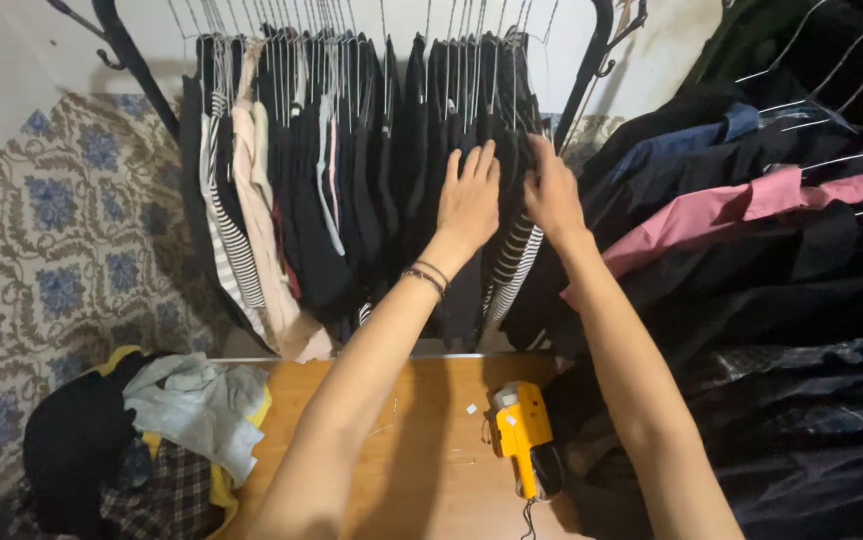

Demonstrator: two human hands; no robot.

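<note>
A yellow handheld tool (521, 437) lies on the wooden table (421, 450), beside a heap of crumpled clothes (166, 440).

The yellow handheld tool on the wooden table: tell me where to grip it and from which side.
Grip the yellow handheld tool around its narrower lower body, coming from above and from the near edge of the wooden table. It lies flat with its long axis pointing toward the person, cord trailing off the near end, and bare table on its left. Both hands are up among the hanging black clothes.

Bare forearms, dark bracelets (429, 275) on left wrist
</note>
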